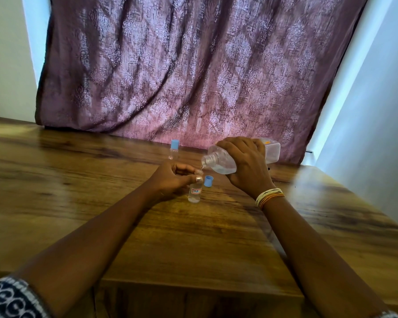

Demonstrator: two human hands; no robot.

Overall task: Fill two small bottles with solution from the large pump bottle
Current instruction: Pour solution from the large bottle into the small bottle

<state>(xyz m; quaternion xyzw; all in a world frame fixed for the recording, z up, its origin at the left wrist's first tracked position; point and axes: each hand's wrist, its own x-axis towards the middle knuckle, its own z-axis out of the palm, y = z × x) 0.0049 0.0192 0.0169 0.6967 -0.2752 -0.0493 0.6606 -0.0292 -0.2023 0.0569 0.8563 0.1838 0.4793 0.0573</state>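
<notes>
My right hand grips the large clear bottle, tipped on its side with the pump off and its threaded mouth pointing left and down. A thin stream of clear liquid falls from that mouth into a small open bottle standing upright on the wooden table. My left hand pinches this small bottle near its neck; it bears a small red-and-white label and holds some liquid. Its blue cap lies on the table just to the right. A second small bottle with a blue cap on stands farther back.
A purple patterned curtain hangs behind the table's far edge. A white wall runs along the right side. The table's near edge is close to my body, with a step down at the right.
</notes>
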